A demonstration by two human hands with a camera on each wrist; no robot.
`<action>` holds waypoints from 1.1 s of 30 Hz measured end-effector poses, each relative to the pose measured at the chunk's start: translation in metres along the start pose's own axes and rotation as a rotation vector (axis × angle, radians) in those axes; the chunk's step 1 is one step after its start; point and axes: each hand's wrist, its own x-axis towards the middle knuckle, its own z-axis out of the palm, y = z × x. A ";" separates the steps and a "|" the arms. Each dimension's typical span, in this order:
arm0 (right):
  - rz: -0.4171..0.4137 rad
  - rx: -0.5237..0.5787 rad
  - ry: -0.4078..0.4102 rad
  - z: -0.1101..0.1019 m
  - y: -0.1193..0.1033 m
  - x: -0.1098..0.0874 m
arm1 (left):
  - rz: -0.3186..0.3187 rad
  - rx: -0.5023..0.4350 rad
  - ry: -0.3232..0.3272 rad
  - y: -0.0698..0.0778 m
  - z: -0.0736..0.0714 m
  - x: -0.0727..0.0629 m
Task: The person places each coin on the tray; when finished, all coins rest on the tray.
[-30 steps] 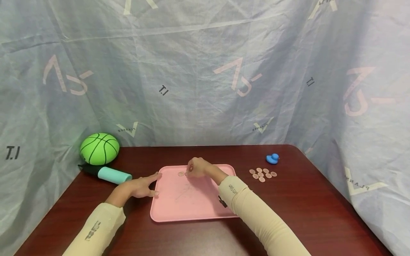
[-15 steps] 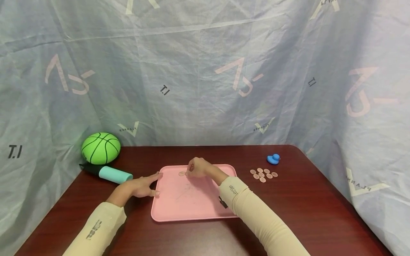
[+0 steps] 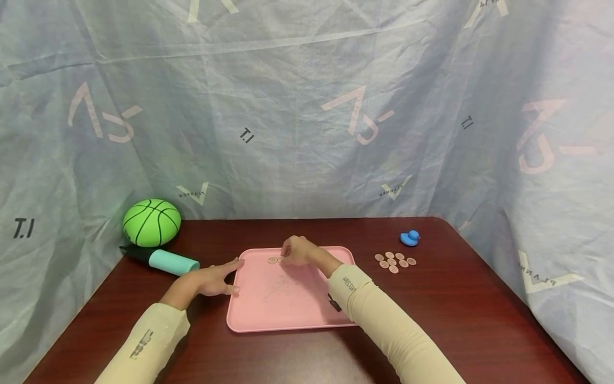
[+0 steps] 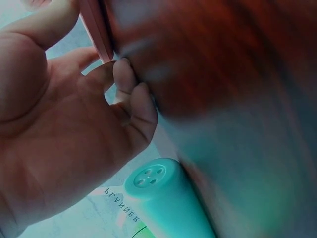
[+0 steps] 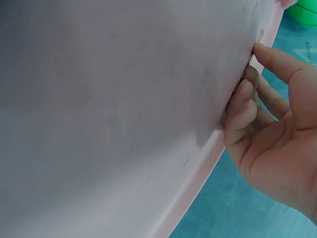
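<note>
A pink tray (image 3: 292, 312) lies on the table in the head view. My left hand (image 3: 211, 280) rests at its left edge, thumb and forefinger spread along the rim; the left wrist view shows the other fingers of that hand (image 4: 74, 109) loosely bent beside the tray's edge (image 4: 96, 29). Near the far rim, one coin (image 3: 272, 261) lies flat on the tray. Just right of it, my right hand (image 3: 299, 252) pinches a second coin (image 3: 281, 260) down at the tray surface. In the right wrist view the curled fingers partly hide the coin (image 5: 261, 37) by the thumb tip.
Several coins (image 3: 392, 262) lie grouped right of the tray, with a blue rubber duck (image 3: 410, 238) behind them. At the left are a green ball (image 3: 152, 223) and a turquoise-and-black cylindrical object (image 3: 172, 262), close by my left wrist. A grey printed cloth (image 3: 288, 133) hangs behind the table.
The head view has shifted very slightly. Both hands keep their places at the tray, and a little more of the coin at my right fingertips shows.
</note>
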 end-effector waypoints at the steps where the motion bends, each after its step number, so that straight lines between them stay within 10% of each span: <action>1: 0.000 0.003 0.001 0.000 0.001 0.000 | 0.000 -0.003 0.000 0.000 0.000 0.000; 20: -0.158 0.136 -0.047 -0.036 0.038 -0.038 | 0.000 0.009 0.009 0.000 0.001 -0.001; 33: -0.198 0.157 0.098 -0.065 0.089 -0.088 | 0.009 0.007 -0.005 -0.001 -0.001 0.000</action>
